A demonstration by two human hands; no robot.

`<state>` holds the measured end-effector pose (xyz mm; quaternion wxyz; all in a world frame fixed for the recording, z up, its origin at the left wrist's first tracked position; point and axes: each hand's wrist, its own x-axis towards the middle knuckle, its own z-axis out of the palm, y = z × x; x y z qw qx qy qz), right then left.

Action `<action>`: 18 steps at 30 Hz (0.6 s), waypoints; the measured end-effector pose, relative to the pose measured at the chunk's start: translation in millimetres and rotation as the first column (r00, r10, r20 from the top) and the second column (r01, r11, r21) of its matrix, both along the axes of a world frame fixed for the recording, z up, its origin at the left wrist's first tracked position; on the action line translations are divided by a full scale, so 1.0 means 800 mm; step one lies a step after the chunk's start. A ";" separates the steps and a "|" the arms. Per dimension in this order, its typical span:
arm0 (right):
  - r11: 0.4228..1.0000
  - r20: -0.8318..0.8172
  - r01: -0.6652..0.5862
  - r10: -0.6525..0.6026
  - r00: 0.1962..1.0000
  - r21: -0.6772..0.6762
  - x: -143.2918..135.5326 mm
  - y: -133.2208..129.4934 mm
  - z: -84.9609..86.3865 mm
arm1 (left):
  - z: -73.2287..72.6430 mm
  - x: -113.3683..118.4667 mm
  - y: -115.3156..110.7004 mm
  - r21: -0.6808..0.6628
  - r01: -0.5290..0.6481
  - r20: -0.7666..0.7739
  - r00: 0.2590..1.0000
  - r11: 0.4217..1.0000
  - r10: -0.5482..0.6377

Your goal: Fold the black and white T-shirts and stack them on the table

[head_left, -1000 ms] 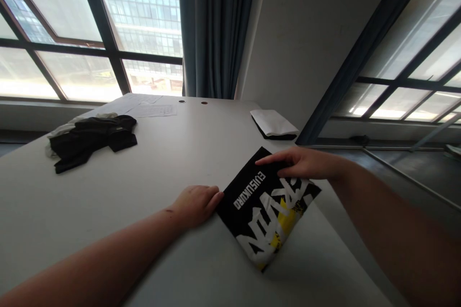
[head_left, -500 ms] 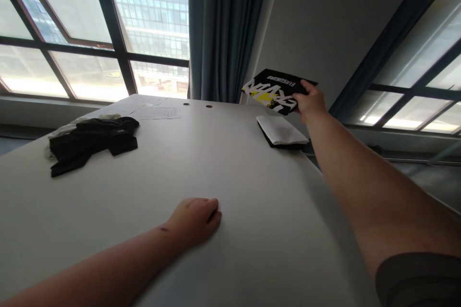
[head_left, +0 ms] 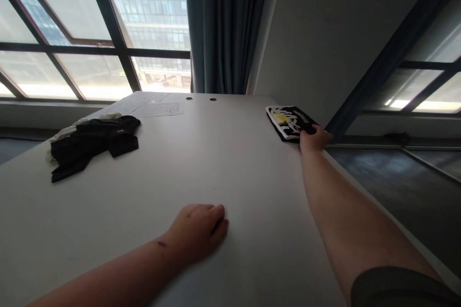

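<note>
Daylight through tall windows [head_left: 151, 5] falls across a white counter [head_left: 201, 163], where the right hand [head_left: 312, 138] has its fingers closed around the near corner of a folded black cloth [head_left: 288, 120] printed in white and yellow. Half a second ago the cloth was aloft in that hand; now it lies on a low folded pile [head_left: 276, 129] at the counter's far right, covering most of the white layer that was on top, an apparent sign that the cloth has reached its resting place. Nearer the camera, the left hand [head_left: 201, 225] rests loosely curled on the counter, its fingers nearly together, with nothing visible in them. Well to the left lies a rumpled dark garment [head_left: 97, 136], partly over pale cloth [head_left: 57, 133]; papers [head_left: 163, 109] lie beyond. A blue-grey curtain [head_left: 226, 24] hangs behind. No box, bag or other container is seen.
</note>
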<state>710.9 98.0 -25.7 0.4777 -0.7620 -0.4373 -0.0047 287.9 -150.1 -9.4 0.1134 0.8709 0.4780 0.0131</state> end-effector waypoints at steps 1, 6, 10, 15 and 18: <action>0.998 0.097 0.057 -0.056 0.994 -0.002 -0.001 0.002 0.000 | 0.001 0.000 0.000 0.001 0.002 -0.008 1.000 1.000 -0.002; 0.957 0.411 -0.018 0.141 0.901 -0.290 -0.027 0.015 -0.013 | 0.004 0.000 -0.004 0.015 0.035 -0.033 0.999 0.999 -0.034; 0.876 0.367 -0.009 0.211 0.906 -0.483 -0.040 0.019 -0.031 | 0.002 -0.002 -0.004 0.084 0.100 0.037 0.994 0.991 -0.103; 0.914 0.352 -0.011 0.167 0.921 -0.404 -0.044 0.002 -0.047 | -0.006 0.021 0.021 0.225 0.209 0.160 0.955 0.952 -0.248; 0.946 0.360 -0.030 0.152 0.920 -0.322 -0.054 -0.017 -0.054 | -0.012 0.053 0.053 0.221 0.223 0.106 0.962 0.949 -0.251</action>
